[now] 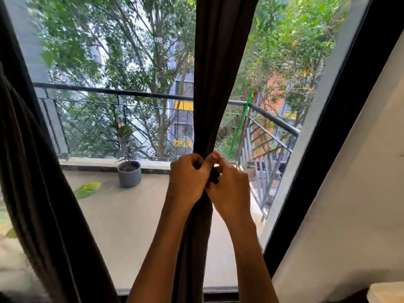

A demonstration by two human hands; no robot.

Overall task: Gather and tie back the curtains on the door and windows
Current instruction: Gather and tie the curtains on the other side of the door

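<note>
A dark brown curtain (220, 62) hangs in front of the glass door, bunched into a narrow column at its middle. My left hand (188, 178) grips the gathered cloth with curled fingers. Pressed against it from the right, my right hand (229, 184) pinches a small dark tie piece (214, 177) at the same spot. Both thumbs meet at the bunch. A second dark curtain (32, 171) hangs loose along the left edge.
The black door frame (341, 127) and a pale wall (349, 215) lie to the right. Through the glass I see a balcony floor, a grey potted plant (129, 173), a metal railing (131, 94) and trees beyond.
</note>
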